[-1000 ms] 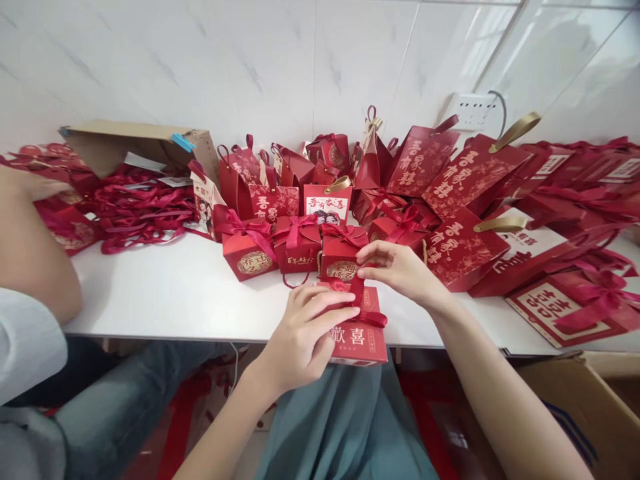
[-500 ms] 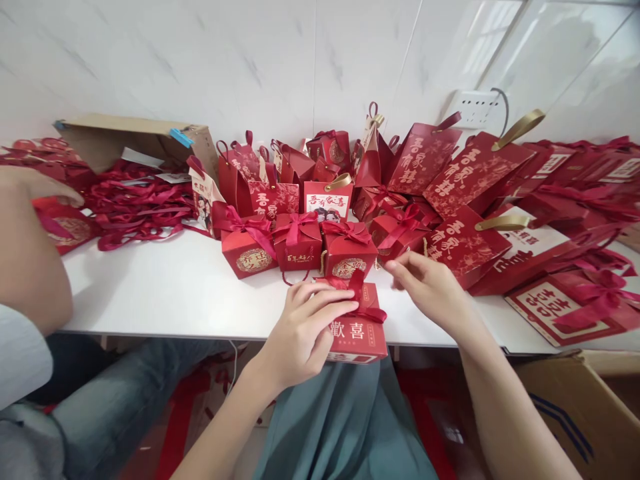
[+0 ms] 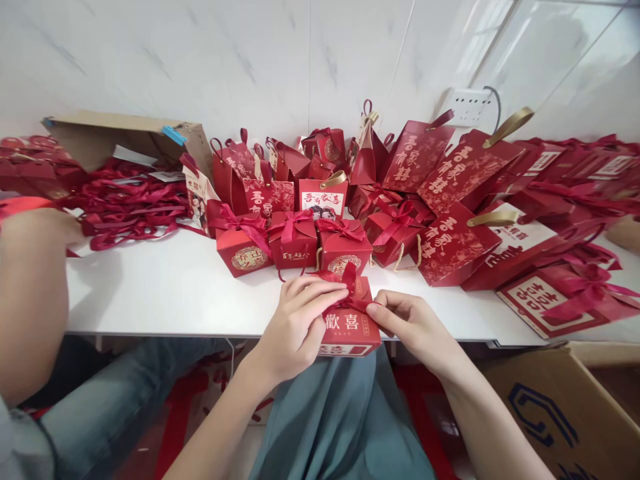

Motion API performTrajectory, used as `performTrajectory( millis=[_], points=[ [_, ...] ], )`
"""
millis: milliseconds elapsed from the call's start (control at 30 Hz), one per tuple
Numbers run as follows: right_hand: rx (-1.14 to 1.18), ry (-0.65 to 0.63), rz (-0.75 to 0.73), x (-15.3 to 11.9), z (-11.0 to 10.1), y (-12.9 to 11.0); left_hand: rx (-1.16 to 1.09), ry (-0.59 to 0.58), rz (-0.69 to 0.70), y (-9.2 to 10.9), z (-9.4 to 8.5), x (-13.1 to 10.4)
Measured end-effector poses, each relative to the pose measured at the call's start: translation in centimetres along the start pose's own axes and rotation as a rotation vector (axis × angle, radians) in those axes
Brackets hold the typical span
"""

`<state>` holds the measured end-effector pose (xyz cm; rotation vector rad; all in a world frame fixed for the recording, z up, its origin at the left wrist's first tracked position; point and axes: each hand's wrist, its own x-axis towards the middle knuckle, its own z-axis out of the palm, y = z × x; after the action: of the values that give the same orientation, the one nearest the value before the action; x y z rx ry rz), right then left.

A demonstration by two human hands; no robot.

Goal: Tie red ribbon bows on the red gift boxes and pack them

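A red gift box [image 3: 350, 333] with white characters lies at the table's front edge, just before me. Across its top is a dark red ribbon bow [image 3: 349, 279]. My left hand [image 3: 301, 323] grips the box from the left, with its fingers laid over the top and touching the bow. At the right side of the box, my right hand [image 3: 411, 321] pinches the ribbon's right tail between thumb and forefinger. Part of the bow is hidden under the left fingers. Just behind stand small red boxes [image 3: 345, 253] with ribbon bows.
Red paper gift bags [image 3: 417, 157] crowd the back and right. To the left, a cardboard box [image 3: 197, 143] lies beside heaped ribbons [image 3: 135, 210]. A co-worker's arm [image 3: 30, 287] rests at far left. An open carton [image 3: 545, 407] stands lower right; a power strip [image 3: 467, 107] is on the wall.
My right hand has come down and left to the box and taken hold of the ribbon tail. My left hand stays on the box. The co-worker's hand at left has moved lower.
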<state>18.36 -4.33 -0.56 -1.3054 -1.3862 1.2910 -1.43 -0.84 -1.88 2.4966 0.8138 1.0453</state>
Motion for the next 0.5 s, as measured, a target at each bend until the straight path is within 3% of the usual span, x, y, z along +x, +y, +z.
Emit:
performTrajectory(
  millis=[133, 300, 400, 467, 500],
  points=[
    [0.29, -0.01, 0.054, 0.3, 0.0, 1.2, -0.033, -0.028, -0.047, 0.2, -0.1, 0.1],
    [0.309, 0.023, 0.069, 0.6, 0.2, 1.9, -0.219, -0.028, -0.141, -0.1, -0.2, 0.0],
    [0.291, 0.015, 0.056, 0.5, 0.2, 1.8, -0.408, 0.142, -0.254, -0.4, -0.2, -0.5],
    [0.285, 0.009, 0.055, 0.5, 0.2, 1.8, -0.45, 0.268, -0.407, -0.4, -0.3, -0.9],
    [0.284, 0.006, 0.058, 0.4, 0.2, 1.7, -0.443, 0.273, -0.502, -0.3, -0.4, -1.0]
  ],
)
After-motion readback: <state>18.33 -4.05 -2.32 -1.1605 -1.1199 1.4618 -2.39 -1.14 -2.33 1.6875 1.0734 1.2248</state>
